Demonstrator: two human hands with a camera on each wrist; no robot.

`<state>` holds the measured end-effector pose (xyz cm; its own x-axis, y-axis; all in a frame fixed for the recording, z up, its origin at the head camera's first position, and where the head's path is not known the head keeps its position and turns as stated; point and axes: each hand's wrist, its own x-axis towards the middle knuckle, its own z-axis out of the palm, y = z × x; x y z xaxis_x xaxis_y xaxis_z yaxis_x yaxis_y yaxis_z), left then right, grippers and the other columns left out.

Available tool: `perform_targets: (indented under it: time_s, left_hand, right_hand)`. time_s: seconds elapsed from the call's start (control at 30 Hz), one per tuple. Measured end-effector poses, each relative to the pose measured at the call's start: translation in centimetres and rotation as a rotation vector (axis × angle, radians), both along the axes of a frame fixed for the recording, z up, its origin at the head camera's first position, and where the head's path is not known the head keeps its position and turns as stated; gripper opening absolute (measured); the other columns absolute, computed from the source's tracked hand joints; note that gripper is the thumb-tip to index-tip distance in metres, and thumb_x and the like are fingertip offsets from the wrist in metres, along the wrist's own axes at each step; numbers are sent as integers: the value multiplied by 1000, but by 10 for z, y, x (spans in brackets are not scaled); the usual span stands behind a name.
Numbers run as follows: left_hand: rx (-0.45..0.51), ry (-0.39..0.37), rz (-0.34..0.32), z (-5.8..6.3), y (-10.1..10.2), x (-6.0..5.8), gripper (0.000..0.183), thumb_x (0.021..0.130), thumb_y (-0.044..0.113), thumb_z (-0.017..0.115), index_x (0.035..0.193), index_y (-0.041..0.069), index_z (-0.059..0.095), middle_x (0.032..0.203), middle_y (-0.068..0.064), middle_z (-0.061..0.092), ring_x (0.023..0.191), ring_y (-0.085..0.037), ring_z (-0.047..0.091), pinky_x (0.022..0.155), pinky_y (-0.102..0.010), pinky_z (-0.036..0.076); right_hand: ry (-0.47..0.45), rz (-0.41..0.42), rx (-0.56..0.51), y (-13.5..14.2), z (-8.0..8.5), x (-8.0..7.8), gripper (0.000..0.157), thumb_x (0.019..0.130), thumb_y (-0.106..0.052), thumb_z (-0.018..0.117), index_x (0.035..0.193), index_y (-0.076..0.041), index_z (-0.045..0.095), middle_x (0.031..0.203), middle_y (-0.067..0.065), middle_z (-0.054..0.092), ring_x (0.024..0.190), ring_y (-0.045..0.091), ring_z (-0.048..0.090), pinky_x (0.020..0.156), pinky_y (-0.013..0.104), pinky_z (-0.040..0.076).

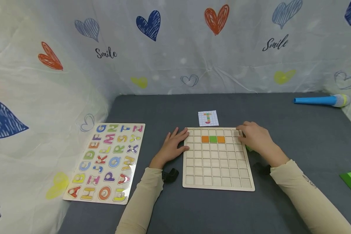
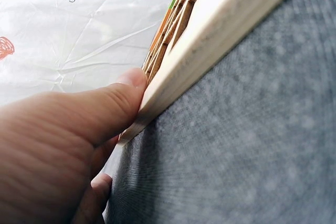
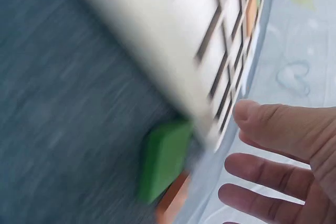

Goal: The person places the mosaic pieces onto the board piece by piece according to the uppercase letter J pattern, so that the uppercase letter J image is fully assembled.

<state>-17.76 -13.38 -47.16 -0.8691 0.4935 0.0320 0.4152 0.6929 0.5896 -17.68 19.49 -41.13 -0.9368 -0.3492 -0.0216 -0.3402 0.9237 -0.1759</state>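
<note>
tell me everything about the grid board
The grid board is pale and wood-like, with raised dividers between square cells. It lies flat on the dark gray tabletop. One row holds a green square between two orange squares. The left hand touches its left edge; the right hand is at its far right corner, contact unclear.

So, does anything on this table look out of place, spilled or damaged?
The white rectangular alphabet board, at left: its left side appears to reach past the edge of the dark grey tabletop. Nothing looks spilled or damaged.

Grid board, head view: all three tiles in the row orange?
No, the middle tile is green; only the left tile and right tile are orange.
</note>
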Motion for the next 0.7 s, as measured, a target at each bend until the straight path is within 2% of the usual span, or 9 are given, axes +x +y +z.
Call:
perform_targets:
  time_s: [0.17,0.5,0.7]
  left_hand:
    - [5,-5,3,0,0,0,64,89,35,60,144,13,35,151,3,24,141,-24,6,110,-52,1]
    - [14,1,4,1,0,-1,64,89,34,60,143,13,35,151,2,25,141,-26,7,110,-52,1]
    - [2,-3,2,1,0,1,64,89,35,60,144,13,35,151,2,24,141,-24,7,110,-51,1]
  right_hand:
    - [20,-31,21,18,-2,3,40,79,-15,73,114,-1,63,102,19,57,84,33,55,51,38,46]
    - [-5,-65,47,35,-4,2,39,81,-17,70,115,1,62,105,21,57,89,36,55,61,47,49]
    - [-57,-87,45,40,-6,4,39,82,-18,69,115,3,62,105,22,57,86,34,55,61,46,47]
